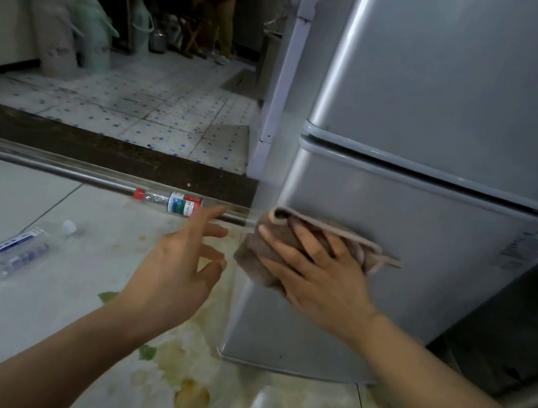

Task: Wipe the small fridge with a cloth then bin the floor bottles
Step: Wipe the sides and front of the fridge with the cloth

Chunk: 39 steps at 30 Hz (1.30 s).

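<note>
The small silver fridge (443, 131) fills the right half of the head view. My right hand (317, 269) lies flat, fingers spread, pressing a folded brown cloth (252, 260) against the fridge's lower door near its left edge. My left hand (180, 260) hovers in the air just left of the fridge with relaxed fingers, holding nothing. Two plastic bottles lie on the floor: one with a red cap and red-green label (171, 202) against the metal door track, one clear with a white cap and blue label (23, 247) further left.
A metal door track (41, 163) and dark threshold cross the floor. Beyond it, a dotted tile floor (156, 108) holds thermos flasks (56, 35), a bucket and a person's legs (223, 24). Yellowish stains and green leaf scraps (188, 396) cover the floor in front of the fridge.
</note>
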Each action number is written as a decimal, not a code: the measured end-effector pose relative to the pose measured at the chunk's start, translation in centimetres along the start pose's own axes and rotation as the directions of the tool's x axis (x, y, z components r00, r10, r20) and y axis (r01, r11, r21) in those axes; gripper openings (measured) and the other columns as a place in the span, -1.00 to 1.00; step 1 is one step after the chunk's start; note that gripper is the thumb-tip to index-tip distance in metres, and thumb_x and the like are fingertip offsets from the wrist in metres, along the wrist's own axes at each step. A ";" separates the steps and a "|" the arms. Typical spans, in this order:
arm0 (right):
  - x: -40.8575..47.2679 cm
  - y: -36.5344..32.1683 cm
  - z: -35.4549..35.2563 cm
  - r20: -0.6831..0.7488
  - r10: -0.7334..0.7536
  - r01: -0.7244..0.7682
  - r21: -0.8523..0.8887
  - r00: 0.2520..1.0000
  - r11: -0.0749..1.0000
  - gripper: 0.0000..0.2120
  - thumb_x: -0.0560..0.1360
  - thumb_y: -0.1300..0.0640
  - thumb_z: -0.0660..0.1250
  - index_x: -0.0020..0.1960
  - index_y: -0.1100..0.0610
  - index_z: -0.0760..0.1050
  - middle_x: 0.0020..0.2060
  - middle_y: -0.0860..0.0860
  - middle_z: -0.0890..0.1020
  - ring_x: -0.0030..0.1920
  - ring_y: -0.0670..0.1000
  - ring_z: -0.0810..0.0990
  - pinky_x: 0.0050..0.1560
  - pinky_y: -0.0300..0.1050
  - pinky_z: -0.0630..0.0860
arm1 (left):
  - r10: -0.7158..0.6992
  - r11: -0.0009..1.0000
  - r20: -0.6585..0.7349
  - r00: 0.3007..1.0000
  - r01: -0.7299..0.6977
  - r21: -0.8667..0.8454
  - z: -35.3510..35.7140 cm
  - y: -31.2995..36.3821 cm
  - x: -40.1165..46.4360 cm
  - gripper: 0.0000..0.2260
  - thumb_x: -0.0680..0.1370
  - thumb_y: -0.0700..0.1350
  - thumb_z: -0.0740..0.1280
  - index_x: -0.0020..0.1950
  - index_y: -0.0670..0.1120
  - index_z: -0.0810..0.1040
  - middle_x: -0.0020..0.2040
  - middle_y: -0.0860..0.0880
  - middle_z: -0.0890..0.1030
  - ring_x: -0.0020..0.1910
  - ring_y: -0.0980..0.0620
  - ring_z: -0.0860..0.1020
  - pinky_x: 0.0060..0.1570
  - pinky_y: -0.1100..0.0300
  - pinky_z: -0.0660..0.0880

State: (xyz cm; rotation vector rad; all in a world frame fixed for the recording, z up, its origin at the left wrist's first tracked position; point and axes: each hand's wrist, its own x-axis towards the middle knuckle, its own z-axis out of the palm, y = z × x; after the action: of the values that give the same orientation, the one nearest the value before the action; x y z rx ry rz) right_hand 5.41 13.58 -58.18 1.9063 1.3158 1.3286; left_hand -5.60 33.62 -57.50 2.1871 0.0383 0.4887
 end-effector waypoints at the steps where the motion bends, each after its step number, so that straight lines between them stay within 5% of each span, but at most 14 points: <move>1: 0.7 0.5 -0.4 0.012 -0.012 0.012 -0.020 1.000 1.000 -0.44 0.48 -0.06 0.26 0.45 -0.03 0.28 0.48 -0.07 0.20 0.44 0.10 0.16 0.42 0.12 -0.02 | 0.013 1.000 -0.005 1.000 -0.013 0.017 -0.3 0.0 -0.3 -0.45 0.50 -0.23 0.34 0.40 0.09 0.22 0.20 0.13 0.50 -0.09 0.34 0.51 0.00 0.23 0.49; 5: 5.2 4.6 -2.1 -0.003 0.125 -0.125 -0.057 0.992 0.991 -0.50 0.55 -0.17 0.10 0.40 0.06 0.34 0.51 0.00 0.12 0.47 0.19 0.02 0.43 0.20 -0.20 | 0.041 0.998 -0.033 0.999 -0.039 0.058 -1.3 0.0 -0.6 -0.47 0.50 -0.19 0.35 0.38 0.10 0.23 0.25 0.14 0.46 -0.10 0.33 0.49 0.02 0.21 0.47; 8: 6.7 5.3 -2.4 -0.002 0.171 -0.171 -0.084 0.985 0.982 -0.55 0.56 -0.14 0.09 0.31 0.10 0.42 0.47 0.05 0.28 0.45 0.22 0.08 0.41 0.24 -0.12 | 0.029 0.998 -0.051 0.998 -0.026 0.057 -1.6 -0.5 -0.5 -0.48 0.50 -0.19 0.35 0.38 0.09 0.24 0.26 0.14 0.45 -0.05 0.31 0.51 0.03 0.20 0.47; 13: 5.0 0.3 -0.1 -0.057 0.154 -0.159 -0.081 0.986 0.984 -0.66 0.56 -0.04 0.14 0.19 0.11 0.53 0.28 0.07 0.54 0.39 0.19 0.20 0.41 0.20 -0.10 | -0.059 0.995 -0.036 0.998 0.062 0.082 -1.2 -2.6 -0.4 -0.44 0.49 -0.18 0.36 0.42 0.08 0.22 0.27 0.09 0.46 -0.03 0.19 0.53 -0.01 0.23 0.45; 18: 2.0 -4.8 2.8 -0.018 0.093 -0.094 -0.085 0.995 0.992 -0.74 0.56 -0.01 0.12 0.12 0.06 0.48 0.31 0.05 0.41 0.39 0.15 0.26 0.45 0.21 -0.16 | -0.063 0.985 0.007 0.998 0.061 0.162 -0.4 -4.0 -0.7 -0.45 0.49 -0.15 0.37 0.41 0.05 0.23 0.30 0.06 0.45 -0.01 0.16 0.52 -0.03 0.25 0.44; 20: 0.1 -7.0 3.7 0.103 0.008 0.000 -0.077 0.995 0.997 -0.66 0.50 -0.03 0.23 0.23 0.04 0.44 0.35 0.02 0.39 0.39 0.10 0.25 0.46 0.16 -0.16 | -0.046 0.984 0.020 0.999 0.042 0.174 -0.1 -4.0 -0.9 -0.47 0.48 -0.14 0.37 0.40 0.04 0.25 0.30 0.05 0.45 -0.01 0.16 0.52 -0.03 0.24 0.45; 23: -3.2 -9.4 3.7 0.349 -0.152 0.159 0.008 0.925 0.987 -0.29 0.31 0.03 0.44 0.43 -0.03 0.33 0.44 -0.08 0.32 0.47 0.01 0.14 0.46 0.11 -0.15 | -0.018 0.981 0.029 0.999 0.012 0.192 0.3 -3.6 -1.3 -0.47 0.49 -0.14 0.36 0.40 0.04 0.26 0.29 0.05 0.44 -0.04 0.19 0.50 -0.06 0.26 0.44; 26: -5.0 -8.7 3.3 0.374 -0.235 0.236 0.044 0.897 0.971 -0.15 0.25 0.01 0.46 0.46 -0.04 0.15 0.43 -0.20 0.32 0.49 -0.11 0.08 0.48 0.04 -0.26 | 0.001 0.968 0.044 0.999 -0.012 0.250 0.9 -3.1 -1.6 -0.46 0.48 -0.12 0.37 0.40 0.09 0.24 0.30 0.08 0.43 -0.05 0.25 0.46 -0.10 0.30 0.42; 30: -4.8 -3.0 2.3 0.094 0.036 -0.039 0.036 0.995 0.999 -0.39 0.48 0.07 0.19 0.51 -0.01 0.13 0.46 -0.09 0.22 0.49 0.05 0.10 0.48 0.06 -0.17 | 0.018 0.967 0.057 0.998 -0.032 0.253 2.6 -2.1 -1.5 -0.43 0.48 -0.10 0.38 0.40 0.10 0.20 0.33 0.08 0.40 -0.01 0.23 0.45 -0.06 0.28 0.42; 33: -4.8 2.2 2.0 -0.103 0.273 -0.273 0.015 0.957 0.962 -0.48 0.59 0.09 0.11 0.53 0.00 0.12 0.50 -0.04 0.14 0.51 0.12 0.01 0.48 0.12 -0.08 | 0.002 0.974 0.013 1.000 -0.005 0.227 4.9 -1.0 -0.6 -0.44 0.49 -0.08 0.36 0.41 0.05 0.17 0.32 0.04 0.42 0.12 0.06 0.50 0.06 0.13 0.47; 37: -5.8 0.4 3.2 -0.129 0.455 -0.445 0.100 0.881 0.890 -0.41 0.53 0.05 0.21 0.52 0.05 0.13 0.48 0.04 0.09 0.48 0.23 0.04 0.47 0.19 -0.01 | -0.009 0.975 -0.096 0.995 0.031 0.221 7.6 0.5 0.8 -0.73 0.53 -0.08 0.27 0.17 -0.05 0.28 0.10 -0.11 0.55 0.02 -0.23 0.54 -0.04 -0.10 0.49; 39: -8.0 -2.6 4.2 -0.064 0.416 -0.411 0.073 0.907 0.909 -0.42 0.45 0.01 0.30 0.44 0.04 0.29 0.44 0.06 0.24 0.40 0.27 0.12 0.40 0.22 0.10 | -0.009 0.972 -0.159 0.987 0.046 0.229 8.1 0.5 1.2 -0.83 0.54 -0.09 0.24 0.06 -0.05 0.27 0.00 -0.13 0.56 -0.08 -0.26 0.53 -0.14 -0.07 0.46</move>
State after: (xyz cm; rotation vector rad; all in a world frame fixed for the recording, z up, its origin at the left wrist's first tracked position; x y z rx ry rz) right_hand 7.44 8.11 -65.57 2.2844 1.0238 1.5938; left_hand -1.63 27.39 -61.12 2.3667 0.2212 0.6690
